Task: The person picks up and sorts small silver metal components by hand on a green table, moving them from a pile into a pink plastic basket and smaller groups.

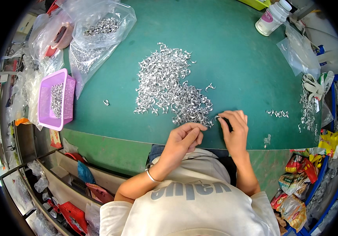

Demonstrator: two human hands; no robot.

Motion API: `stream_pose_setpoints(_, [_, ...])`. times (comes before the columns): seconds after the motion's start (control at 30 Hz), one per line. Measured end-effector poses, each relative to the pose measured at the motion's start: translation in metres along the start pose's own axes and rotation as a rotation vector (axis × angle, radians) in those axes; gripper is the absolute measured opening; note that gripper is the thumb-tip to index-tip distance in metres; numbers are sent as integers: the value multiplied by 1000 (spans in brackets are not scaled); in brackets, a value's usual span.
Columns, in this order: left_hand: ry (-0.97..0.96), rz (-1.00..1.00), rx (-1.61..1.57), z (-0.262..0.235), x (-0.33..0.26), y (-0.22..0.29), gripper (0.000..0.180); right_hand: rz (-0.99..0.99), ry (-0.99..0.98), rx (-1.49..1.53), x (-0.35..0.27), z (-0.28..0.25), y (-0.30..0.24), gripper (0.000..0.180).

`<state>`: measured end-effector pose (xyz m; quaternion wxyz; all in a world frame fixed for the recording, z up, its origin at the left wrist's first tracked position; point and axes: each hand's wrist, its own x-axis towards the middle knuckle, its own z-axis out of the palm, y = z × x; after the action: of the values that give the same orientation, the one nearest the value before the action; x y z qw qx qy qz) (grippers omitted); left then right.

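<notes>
On a green table [240,78] I watch remotely, a heap of silver pieces [163,82] runs away leftward from my nearer, curled left hand [184,141], its grip unclear; my right hand [236,128] pinches one curved piece [217,117].

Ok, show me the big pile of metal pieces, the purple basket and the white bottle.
Pile of metal pieces [168,84]: head view, around the middle of the heap.
Purple basket [68,99]: head view, on its right side wall.
White bottle [273,17]: head view, on its body, below the cap.
</notes>
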<state>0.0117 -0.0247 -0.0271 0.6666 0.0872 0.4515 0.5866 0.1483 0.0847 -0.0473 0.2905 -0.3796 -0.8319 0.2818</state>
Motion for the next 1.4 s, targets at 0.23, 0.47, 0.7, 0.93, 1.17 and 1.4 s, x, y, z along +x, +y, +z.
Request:
stream_pose_setpoints(0.23, [10, 345, 345, 14, 5, 3, 19, 400, -234, 757, -12, -22, -21, 10])
stream_pose_setpoints(0.47, [-62, 305, 308, 14, 0, 7, 6, 523, -331, 1075, -14, -28, -31, 7])
stream_pose_setpoints(0.7, [-139, -131, -114, 11, 0, 12, 9, 403, -330, 962, -17, -24, -29, 7])
stream_pose_setpoints(0.93, [-138, -167, -361, 2, -1, 9, 8, 138, -72, 176, -7, -20, -14, 18])
stream_pose_setpoints(1.17, [-94, -31, -216, -5, 2, 0, 10, -55, -61, -128, -13, 5, -9, 14])
stream_pose_setpoints(1.4, [58, 62, 112, 1, 2, -2, 19, 84, -66, 313, -11, -17, -23, 14])
